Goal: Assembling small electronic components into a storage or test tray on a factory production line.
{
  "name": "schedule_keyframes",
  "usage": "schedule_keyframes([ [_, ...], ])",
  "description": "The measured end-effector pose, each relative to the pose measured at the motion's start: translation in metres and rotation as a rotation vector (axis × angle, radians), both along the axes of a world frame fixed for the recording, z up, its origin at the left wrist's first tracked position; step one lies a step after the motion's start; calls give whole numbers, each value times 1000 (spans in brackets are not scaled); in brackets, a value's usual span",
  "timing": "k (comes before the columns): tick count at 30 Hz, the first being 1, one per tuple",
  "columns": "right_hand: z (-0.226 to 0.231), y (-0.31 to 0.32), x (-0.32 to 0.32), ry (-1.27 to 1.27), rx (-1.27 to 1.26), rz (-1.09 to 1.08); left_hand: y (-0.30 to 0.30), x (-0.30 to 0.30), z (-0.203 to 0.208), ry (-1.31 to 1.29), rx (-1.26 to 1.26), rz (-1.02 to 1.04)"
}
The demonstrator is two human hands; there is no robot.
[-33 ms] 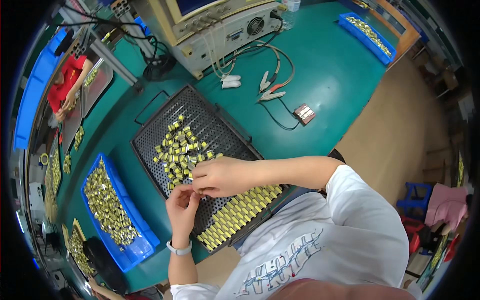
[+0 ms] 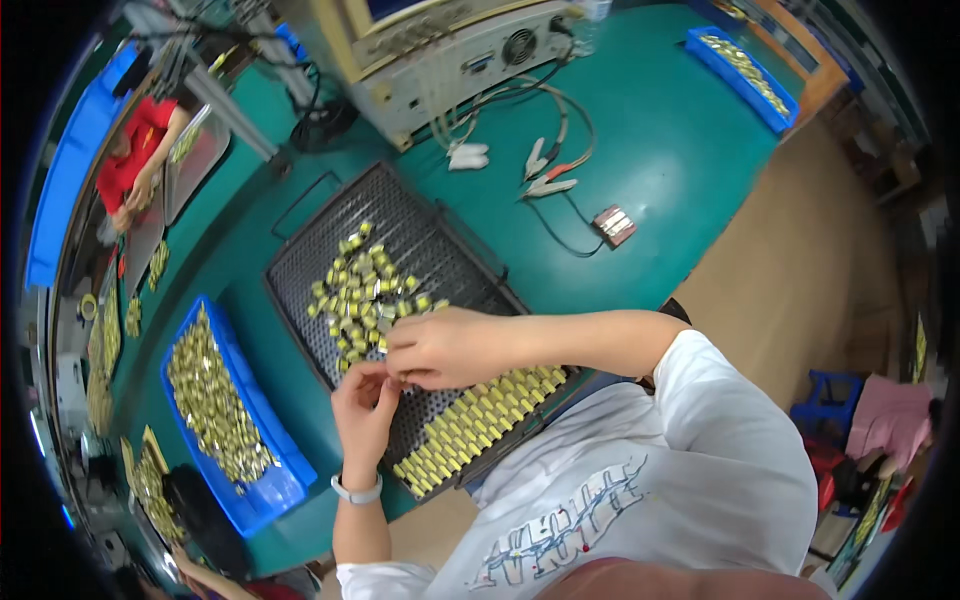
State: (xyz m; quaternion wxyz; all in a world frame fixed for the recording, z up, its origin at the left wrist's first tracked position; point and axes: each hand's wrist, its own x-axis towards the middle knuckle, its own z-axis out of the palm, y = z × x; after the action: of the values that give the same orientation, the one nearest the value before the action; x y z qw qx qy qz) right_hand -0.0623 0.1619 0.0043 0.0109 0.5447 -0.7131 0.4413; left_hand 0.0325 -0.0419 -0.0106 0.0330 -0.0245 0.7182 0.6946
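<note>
My left hand (image 2: 362, 408) and my right hand (image 2: 440, 347) meet fingertip to fingertip over a black perforated tray (image 2: 400, 195). Both are closed in a pinch; whatever lies between the fingers is too small and hidden to name. Just beyond them a loose heap of small yellow-and-silver blocks (image 2: 358, 290), possibly wound electrical parts, is scattered on the tray. Tight slanting rows of the same blocks (image 2: 480, 425) fill the tray's near side, below my right forearm. A pale band circles my left wrist.
A blue bin (image 2: 285, 500) of similar parts stands left of the tray; another blue bin (image 2: 700, 45) sits far right. Beyond the tray are a bench instrument (image 2: 465, 70), clip leads (image 2: 548, 185) and a small block (image 2: 614, 227) with wires. A person in red (image 2: 135, 165) works at the far left.
The whole view has shifted very slightly. Both hands stay pinched together at the same place over the tray.
</note>
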Motion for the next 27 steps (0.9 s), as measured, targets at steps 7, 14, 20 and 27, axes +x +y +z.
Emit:
schedule_keyframes([
  [7, 5, 9, -4, -76, 35, -42, 6, -12, -3, -3, 6, -71],
  [14, 7, 7, 1, -156, 74, 11, 5, -11, 2, -82, 208, -32],
  [20, 8, 5, 1, -115, 47, 13, 1, -11, 3, -73, 233, -50],
  [27, 12, 6, 0, -88, 52, 18, 0, -11, 0, -44, 210, -44],
])
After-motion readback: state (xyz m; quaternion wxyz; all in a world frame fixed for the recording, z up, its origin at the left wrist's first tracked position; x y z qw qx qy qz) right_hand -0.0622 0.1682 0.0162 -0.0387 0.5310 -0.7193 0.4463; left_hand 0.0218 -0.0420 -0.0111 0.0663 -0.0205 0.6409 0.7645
